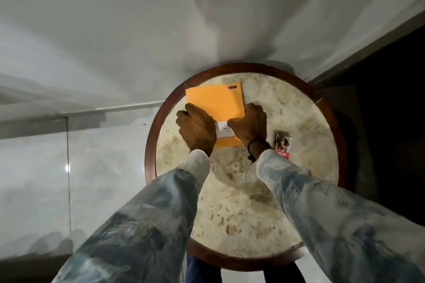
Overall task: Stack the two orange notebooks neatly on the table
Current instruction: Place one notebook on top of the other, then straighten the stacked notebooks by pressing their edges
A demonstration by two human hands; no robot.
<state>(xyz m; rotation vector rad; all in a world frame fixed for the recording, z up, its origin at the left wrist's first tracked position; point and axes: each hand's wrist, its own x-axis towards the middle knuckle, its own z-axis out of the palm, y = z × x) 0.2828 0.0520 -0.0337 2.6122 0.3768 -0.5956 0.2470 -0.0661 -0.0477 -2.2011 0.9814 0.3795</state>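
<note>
An orange notebook (215, 101) with a white label lies flat on the far half of the round marble table (241, 202). Only one orange cover shows; whether a second notebook lies under it I cannot tell. My left hand (196, 128) presses against the notebook's left edge, palm down. On the right edge rests my right hand (250, 125), its fingers curled on the side and its thumb over the label. Both hands cover the near part of the cover.
A small printed card or packet (282, 144) lies on the table just right of my right wrist. The table has a dark wooden rim (150, 145). Glossy grey floor surrounds it, and a dark wall runs along the right.
</note>
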